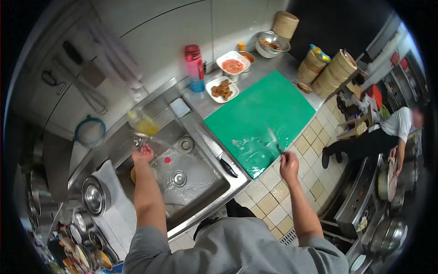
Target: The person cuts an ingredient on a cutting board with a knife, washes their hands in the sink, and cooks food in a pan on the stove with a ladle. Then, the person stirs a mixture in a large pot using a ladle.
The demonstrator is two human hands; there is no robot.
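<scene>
My right hand (289, 165) is closed around the dark handle of a knife (273, 134), its blade pointing away over the wet green cutting board (260, 105). Over the far left side of the metal sink (194, 189), my left hand (143, 154) is at the faucet (138, 141), fingers curled against it. A bottle of yellow liquid (142, 123) stands just behind that hand. Water wets the sink floor, where a small red round thing (167, 160) lies near the drain (178, 178). A second knife with a black handle (228, 168) rests on the sink's right rim.
Behind the board are a dish of browned meat (222, 90), a dish of pinkish food (232, 66), a red-and-blue bottle (194, 68) and a metal bowl (273, 44). Bamboo steamers (335, 73) stand at the far right corner. Another person (381, 132) works at the right.
</scene>
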